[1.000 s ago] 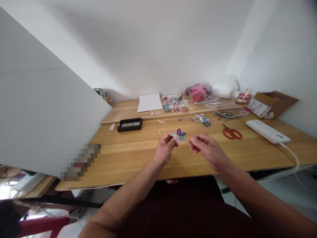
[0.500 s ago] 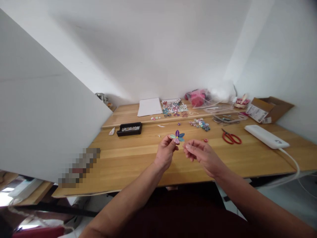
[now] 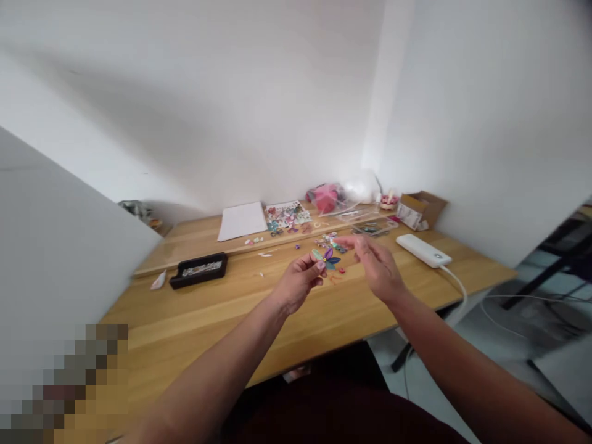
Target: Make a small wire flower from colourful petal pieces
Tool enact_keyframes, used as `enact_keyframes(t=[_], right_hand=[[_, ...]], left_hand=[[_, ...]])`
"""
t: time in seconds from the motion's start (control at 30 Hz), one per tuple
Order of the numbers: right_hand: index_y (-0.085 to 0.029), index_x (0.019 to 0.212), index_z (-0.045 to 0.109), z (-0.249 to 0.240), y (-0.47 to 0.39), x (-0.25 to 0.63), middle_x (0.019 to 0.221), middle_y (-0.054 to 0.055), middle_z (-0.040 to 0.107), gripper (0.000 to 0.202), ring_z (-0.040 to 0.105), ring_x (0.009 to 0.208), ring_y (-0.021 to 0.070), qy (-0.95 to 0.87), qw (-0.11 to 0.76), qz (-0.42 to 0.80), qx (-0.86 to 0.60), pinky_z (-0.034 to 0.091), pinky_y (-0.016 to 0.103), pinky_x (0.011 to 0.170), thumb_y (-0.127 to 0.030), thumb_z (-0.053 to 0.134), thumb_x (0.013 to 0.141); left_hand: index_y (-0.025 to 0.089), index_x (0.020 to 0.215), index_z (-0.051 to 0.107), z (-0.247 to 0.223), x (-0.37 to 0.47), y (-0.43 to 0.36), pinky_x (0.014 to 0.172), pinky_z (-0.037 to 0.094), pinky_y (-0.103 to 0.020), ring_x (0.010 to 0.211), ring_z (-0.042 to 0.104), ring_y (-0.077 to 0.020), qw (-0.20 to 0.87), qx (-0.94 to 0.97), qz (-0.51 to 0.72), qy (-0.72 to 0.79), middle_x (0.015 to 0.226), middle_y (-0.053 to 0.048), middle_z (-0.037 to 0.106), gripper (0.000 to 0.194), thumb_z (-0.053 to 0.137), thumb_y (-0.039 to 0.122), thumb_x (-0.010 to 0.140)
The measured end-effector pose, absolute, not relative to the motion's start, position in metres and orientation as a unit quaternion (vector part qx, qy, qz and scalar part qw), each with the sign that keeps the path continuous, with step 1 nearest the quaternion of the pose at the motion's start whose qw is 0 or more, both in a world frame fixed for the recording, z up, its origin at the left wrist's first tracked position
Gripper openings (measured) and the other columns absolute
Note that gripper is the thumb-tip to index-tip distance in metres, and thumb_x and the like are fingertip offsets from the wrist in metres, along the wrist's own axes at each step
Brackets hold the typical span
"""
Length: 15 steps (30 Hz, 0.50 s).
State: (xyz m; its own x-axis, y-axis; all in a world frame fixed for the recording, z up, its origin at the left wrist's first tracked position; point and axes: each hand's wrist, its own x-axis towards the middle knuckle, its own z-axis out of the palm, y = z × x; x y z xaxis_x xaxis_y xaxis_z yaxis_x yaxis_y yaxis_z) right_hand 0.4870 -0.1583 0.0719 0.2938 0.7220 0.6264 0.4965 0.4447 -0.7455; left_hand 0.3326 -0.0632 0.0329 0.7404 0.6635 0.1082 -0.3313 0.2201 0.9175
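Observation:
My left hand (image 3: pixel 298 280) is closed in a pinch on a small petal flower (image 3: pixel 327 259) with purple, blue and green petals and a yellow centre. It is held above the front part of the table. To the right, my right hand (image 3: pixel 375 265) is raised with its fingers stretched toward the left, near the flower but apart from it; I make out nothing in it. Behind its fingertips lies a pile of small coloured pieces (image 3: pixel 324 240), partly covered. A little red roll (image 3: pixel 342 270) rests on the wood between the hands.
On the wooden table (image 3: pixel 222 327) stand a black tray (image 3: pixel 198 270) of small beads and a white tube (image 3: pixel 158 280). A white power bank (image 3: pixel 423 250) with a cable lies at right. Paper (image 3: pixel 243 221), patterned cutouts (image 3: pixel 289 214), plastic bags (image 3: pixel 326 198) and a cardboard box (image 3: pixel 422 209) are along the back.
The view has turned to the right. My right hand has lifted and its fingers have straightened; the red scissors seen before are now hidden. The flower stays in my left hand, slightly turned.

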Motion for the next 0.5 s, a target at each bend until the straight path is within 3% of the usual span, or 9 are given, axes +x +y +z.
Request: enact_keyframes(t=[0.07,0.2,0.5], right_hand=[[-0.023,0.106,0.072,0.075,-0.165,0.494,0.103,0.007,0.067,0.039,0.058,0.101,0.0217,-0.621,0.586,0.017,-0.519,0.043,0.038,0.089,-0.039,0.037,0.1],[-0.026,0.118,0.067,0.076,-0.178,0.505,0.111,0.007,0.065,0.037,0.056,0.108,0.0219,-0.635,0.569,-0.047,-0.52,0.041,0.04,0.095,-0.034,0.035,0.101],[-0.026,0.121,0.064,0.078,-0.196,0.518,0.121,0.008,0.062,0.041,0.054,0.114,0.0232,-0.617,0.565,-0.056,-0.545,0.039,0.04,0.1,-0.039,0.03,0.101]], left_hand=[[0.016,0.077,0.062,0.041,0.343,-0.067,0.059,0.037,-0.02,0.062,0.05,-0.008,0.767,0.537,0.319,0.148,0.07,0.001,0.058,0.03,0.082,0.037,0.068],[0.017,0.08,0.064,0.053,0.359,-0.073,0.06,0.038,-0.021,0.064,0.053,-0.0092,0.776,0.533,0.312,0.134,0.072,0.0,0.059,0.03,0.083,0.034,0.066],[0.016,0.081,0.065,0.059,0.386,-0.079,0.061,0.04,-0.021,0.064,0.051,-0.0085,0.776,0.544,0.301,0.103,0.072,0.0,0.057,0.029,0.081,0.037,0.069]])
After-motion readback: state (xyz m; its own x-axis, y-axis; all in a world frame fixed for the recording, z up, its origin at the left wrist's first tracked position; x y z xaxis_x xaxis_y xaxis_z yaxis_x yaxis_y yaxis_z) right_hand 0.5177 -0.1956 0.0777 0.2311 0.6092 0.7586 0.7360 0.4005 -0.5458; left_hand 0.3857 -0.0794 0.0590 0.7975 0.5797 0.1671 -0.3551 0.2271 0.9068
